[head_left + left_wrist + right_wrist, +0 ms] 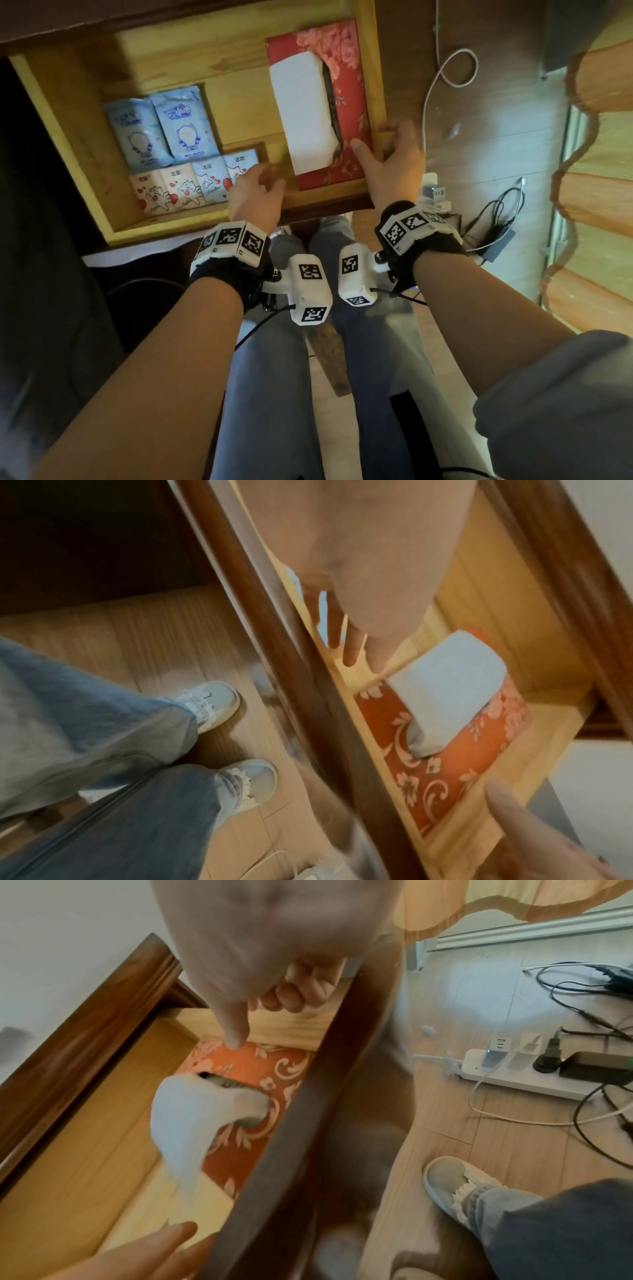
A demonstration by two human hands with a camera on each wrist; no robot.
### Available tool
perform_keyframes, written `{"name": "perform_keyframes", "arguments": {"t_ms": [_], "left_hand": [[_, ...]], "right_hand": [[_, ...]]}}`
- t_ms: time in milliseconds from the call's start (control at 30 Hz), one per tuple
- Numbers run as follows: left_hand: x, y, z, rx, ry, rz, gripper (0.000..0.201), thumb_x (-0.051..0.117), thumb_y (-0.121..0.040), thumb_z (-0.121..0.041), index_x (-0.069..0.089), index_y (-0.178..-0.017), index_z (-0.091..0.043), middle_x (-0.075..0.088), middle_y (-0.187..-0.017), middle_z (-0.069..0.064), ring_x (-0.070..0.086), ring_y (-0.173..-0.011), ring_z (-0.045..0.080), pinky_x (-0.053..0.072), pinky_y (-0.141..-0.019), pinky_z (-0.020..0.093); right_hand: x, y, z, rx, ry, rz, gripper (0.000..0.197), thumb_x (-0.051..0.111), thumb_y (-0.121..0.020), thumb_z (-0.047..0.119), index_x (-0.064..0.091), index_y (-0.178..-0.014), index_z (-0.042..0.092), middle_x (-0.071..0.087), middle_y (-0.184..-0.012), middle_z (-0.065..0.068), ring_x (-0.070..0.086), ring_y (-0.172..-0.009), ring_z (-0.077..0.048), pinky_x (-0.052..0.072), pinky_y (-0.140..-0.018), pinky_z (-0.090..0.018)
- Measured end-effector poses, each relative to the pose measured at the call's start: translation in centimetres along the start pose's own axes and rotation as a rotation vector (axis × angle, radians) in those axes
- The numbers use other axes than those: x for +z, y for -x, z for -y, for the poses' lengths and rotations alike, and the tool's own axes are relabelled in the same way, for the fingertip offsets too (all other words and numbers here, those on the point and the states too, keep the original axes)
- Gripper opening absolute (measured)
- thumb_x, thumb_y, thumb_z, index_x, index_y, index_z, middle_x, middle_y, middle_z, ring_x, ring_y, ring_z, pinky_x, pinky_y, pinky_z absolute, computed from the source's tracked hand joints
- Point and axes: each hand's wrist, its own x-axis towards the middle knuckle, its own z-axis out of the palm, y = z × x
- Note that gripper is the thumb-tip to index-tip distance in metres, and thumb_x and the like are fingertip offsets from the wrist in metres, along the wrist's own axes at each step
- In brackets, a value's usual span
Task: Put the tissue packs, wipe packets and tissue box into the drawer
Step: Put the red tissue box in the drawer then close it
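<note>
Both hands empty rn, left hand (pixel 255 197) fingers slack, right hand (pixel 394 164) fingers curled w/ thumb out, but the tissue (pixel 301 113) poking outta the tissue box (pixel 346 85) prob snags when the drawer (pixel 191 224) slides in.

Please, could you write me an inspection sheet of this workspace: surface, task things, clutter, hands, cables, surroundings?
Surface: open wooden drawer, bottom partly bare.
Job's things: tissue box at right, tissue sticking out; two wipe packets and four tissue packs at left; all inside.
Clutter: nothing seen.
Grippers: left hand open above front rim; right hand fingers curled, thumb out, by the box; both hold nothing.
Cables: white cable, black cables, power strip on the wooden floor, right of drawer.
Surroundings: orange curtain; the person's jeans and shoes.
</note>
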Motion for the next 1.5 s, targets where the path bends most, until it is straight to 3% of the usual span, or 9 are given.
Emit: {"name": "perform_keyframes", "arguments": {"t_ms": [133,233,333,667,900,1033,1200,1333,1500], "left_hand": [[-2.5,1.7,2.6,-0.118,-0.023,-0.070,0.045,0.062,-0.076,-0.033,0.059,-0.120,-0.021,0.057,-0.132,0.007,0.046,-0.128,0.025,0.029,-0.113,0.048],[-3.6,2.9,3.9,-0.203,-0.168,-0.087,0.052,0.064,-0.073,-0.026,0.053,-0.124,-0.025,0.038,-0.147,0.006,0.011,-0.145,0.025,0.001,-0.115,0.062],[-4.0,3.4,5.8,-0.142,-0.111,-0.081,0.054,0.063,-0.074,-0.011,0.050,-0.125,-0.021,0.036,-0.147,0.004,0.001,-0.146,0.027,0.005,-0.115,0.058],[-4.6,1.8,7.3,0.034,0.088,-0.236,0.044,0.056,-0.077,0.006,0.061,-0.117,-0.013,0.056,-0.133,0.005,0.016,-0.143,0.026,0.019,-0.113,0.031],[-6.2,0.2,6.1,0.132,0.067,-0.426,0.047,0.067,-0.078,-0.015,0.054,-0.123,-0.015,0.046,-0.140,0.009,0.026,-0.139,0.027,0.023,-0.112,0.031],[-5.9,0.1,6.2,0.021,0.021,-0.678,0.051,0.072,-0.070,-0.024,0.052,-0.112,-0.002,0.044,-0.131,0.020,0.038,-0.124,0.037,0.031,-0.104,0.037],[-5.2,-2.5,5.9,-0.130,0.129,-0.389,0.035,0.060,-0.085,-0.034,0.059,-0.110,-0.009,0.049,-0.130,0.014,0.036,-0.125,0.032,0.029,-0.100,0.031],[-5.7,-5.6,5.4,-0.135,0.189,-0.326,0.039,0.052,-0.089,-0.042,0.064,-0.104,-0.008,0.052,-0.132,0.018,0.043,-0.128,0.035,0.033,-0.110,0.041],[-6.6,-8.1,3.9,-0.105,0.189,-0.364,0.041,0.049,-0.090,-0.043,0.061,-0.108,-0.008,0.049,-0.135,0.020,0.042,-0.129,0.036,0.035,-0.108,0.043]], "right_hand": [[1.0,2.9,1.1,-0.133,0.094,0.300,0.026,0.072,-0.075,0.029,0.061,-0.096,0.017,0.062,-0.082,0.002,0.061,-0.083,-0.018,0.053,-0.078,-0.037],[2.2,4.4,1.7,-0.282,0.369,0.563,0.038,0.074,-0.072,0.035,0.062,-0.105,0.019,0.058,-0.116,-0.003,0.047,-0.117,-0.024,0.034,-0.106,-0.045],[3.1,5.2,2.2,-0.323,0.480,0.644,0.047,0.075,-0.069,0.033,0.058,-0.112,0.023,0.049,-0.127,-0.004,0.037,-0.126,-0.024,0.023,-0.108,-0.044],[4.2,4.6,3.2,-0.345,0.390,0.515,0.035,0.081,-0.062,0.029,0.068,-0.094,0.023,0.063,-0.102,-0.003,0.053,-0.105,-0.024,0.042,-0.096,-0.048],[5.3,3.1,5.3,-0.380,0.330,0.325,0.029,0.076,-0.070,0.026,0.067,-0.094,0.013,0.063,-0.108,-0.008,0.053,-0.109,-0.026,0.040,-0.098,-0.041],[5.5,3.4,5.1,-0.420,0.332,0.046,0.017,0.072,-0.070,0.019,0.063,-0.081,0.011,0.062,-0.096,-0.011,0.057,-0.094,-0.026,0.043,-0.083,-0.035],[5.7,1.8,4.0,-0.277,0.241,0.053,0.020,0.066,-0.080,0.027,0.063,-0.074,0.008,0.065,-0.077,-0.009,0.057,-0.073,-0.022,0.039,-0.063,-0.028],[6.3,0.4,4.0,-0.285,0.213,0.003,0.027,0.060,-0.086,0.032,0.071,-0.085,0.007,0.071,-0.086,-0.009,0.062,-0.087,-0.026,0.029,-0.069,-0.018],[6.7,-3.5,4.0,-0.171,0.094,-0.017,0.034,0.057,-0.088,0.037,0.069,-0.100,0.007,0.070,-0.104,-0.012,0.062,-0.099,-0.027,0.046,-0.083,-0.033]]}}
